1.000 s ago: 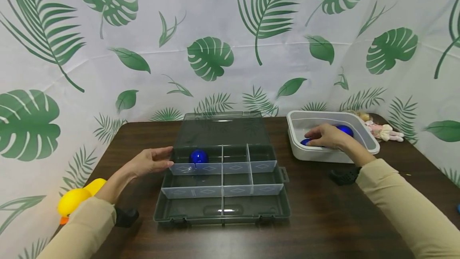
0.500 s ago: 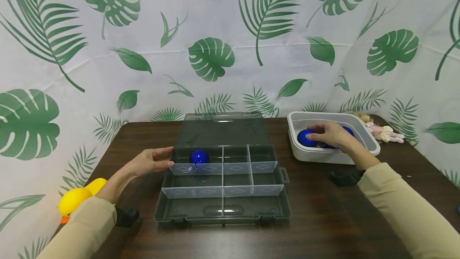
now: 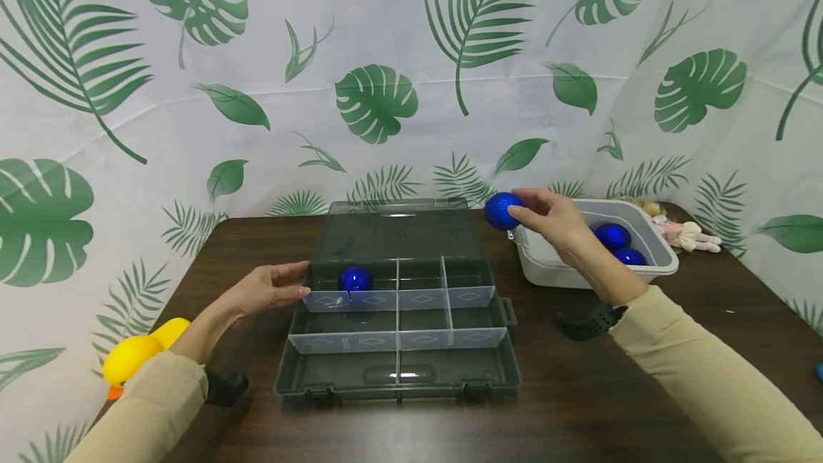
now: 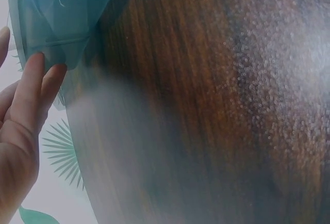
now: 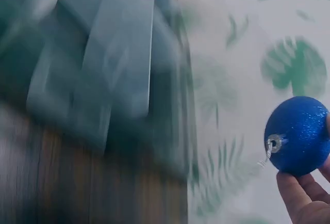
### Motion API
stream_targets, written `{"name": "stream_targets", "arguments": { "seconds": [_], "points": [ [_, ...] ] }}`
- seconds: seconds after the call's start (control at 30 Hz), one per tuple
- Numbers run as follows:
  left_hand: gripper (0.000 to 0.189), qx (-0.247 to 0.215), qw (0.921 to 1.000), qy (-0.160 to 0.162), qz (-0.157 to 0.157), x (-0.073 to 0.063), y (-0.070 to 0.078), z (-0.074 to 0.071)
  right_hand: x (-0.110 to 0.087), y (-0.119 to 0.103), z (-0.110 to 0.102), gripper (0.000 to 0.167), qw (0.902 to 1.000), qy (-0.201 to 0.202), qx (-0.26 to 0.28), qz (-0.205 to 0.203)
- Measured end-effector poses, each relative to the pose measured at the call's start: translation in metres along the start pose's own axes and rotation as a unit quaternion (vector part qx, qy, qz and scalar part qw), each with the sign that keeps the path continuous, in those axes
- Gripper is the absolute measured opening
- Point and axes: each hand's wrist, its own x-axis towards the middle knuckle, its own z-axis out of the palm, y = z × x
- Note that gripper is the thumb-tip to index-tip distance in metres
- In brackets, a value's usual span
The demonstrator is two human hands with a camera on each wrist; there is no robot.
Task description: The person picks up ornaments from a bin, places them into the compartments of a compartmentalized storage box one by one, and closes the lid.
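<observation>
My right hand [image 3: 554, 221] pinches a glittery blue Christmas ball [image 3: 503, 211] between thumb and fingers, above the left end of the white bin. In the right wrist view that Christmas ball [image 5: 298, 135] shows a silver cap with a short string. My left hand [image 3: 268, 290] rests its fairly straight fingers against the left side of the smoky grey compartment box [image 3: 450, 371]. In the left wrist view the fingers [image 4: 32, 87] touch the box's side. The box's lid stands raised at the back. A shiny blue ball [image 3: 356, 280] sits in its back left compartment.
The white bin [image 3: 559, 276] at the back right holds two more blue balls [image 3: 613, 236]. A doll [image 3: 688, 233] lies beyond it. A yellow rubber duck [image 3: 131, 359] stands by my left forearm. A leaf-print cloth [image 3: 411, 34] hangs behind the dark wooden table [image 3: 398, 434].
My right hand has lifted a blue Christmas ball out of the white bin and moved it left and up. The left hand has stayed at the box.
</observation>
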Motion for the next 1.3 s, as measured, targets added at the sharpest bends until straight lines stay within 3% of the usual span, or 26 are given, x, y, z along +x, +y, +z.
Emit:
{"name": "stream_targets", "arguments": {
  "seconds": [0.2, 0.33, 0.57, 0.7, 0.9, 1.1, 1.3],
  "points": [
    [0.073, -0.015, 0.9999, 0.002, 0.002, 0.001, -0.001, 0.002, 0.011, -0.023, 0.052, 0.049, 0.9959, -0.023, 0.084, -0.026],
    [0.074, -0.013, 0.9999, 0.006, -0.006, 0.001, -0.001, 0.003, 0.014, -0.027, 0.082, 0.046, 0.9919, -0.044, 0.116, -0.028],
    [0.074, -0.007, 0.9999, 0.005, -0.008, 0.003, 0.000, 0.001, 0.009, -0.015, 0.105, 0.045, 0.9927, -0.105, 0.058, -0.002],
    [0.075, -0.003, 0.9999, 0.006, -0.012, 0.002, 0.001, 0.000, 0.006, -0.009, 0.106, 0.043, 0.9898, -0.141, -0.004, -0.021],
    [0.075, -0.001, 0.9998, 0.010, -0.018, 0.001, 0.001, 0.000, 0.004, -0.004, 0.101, 0.039, 0.9840, -0.167, -0.020, -0.058],
    [0.074, -0.012, 0.9998, 0.008, -0.015, 0.000, -0.001, 0.000, 0.004, 0.000, 0.085, 0.036, 0.9889, -0.137, 0.006, -0.057],
    [0.074, -0.016, 0.9998, 0.005, -0.010, -0.001, -0.002, -0.001, 0.004, 0.012, 0.043, 0.040, 0.9967, -0.077, 0.004, -0.024]
  ]
}}
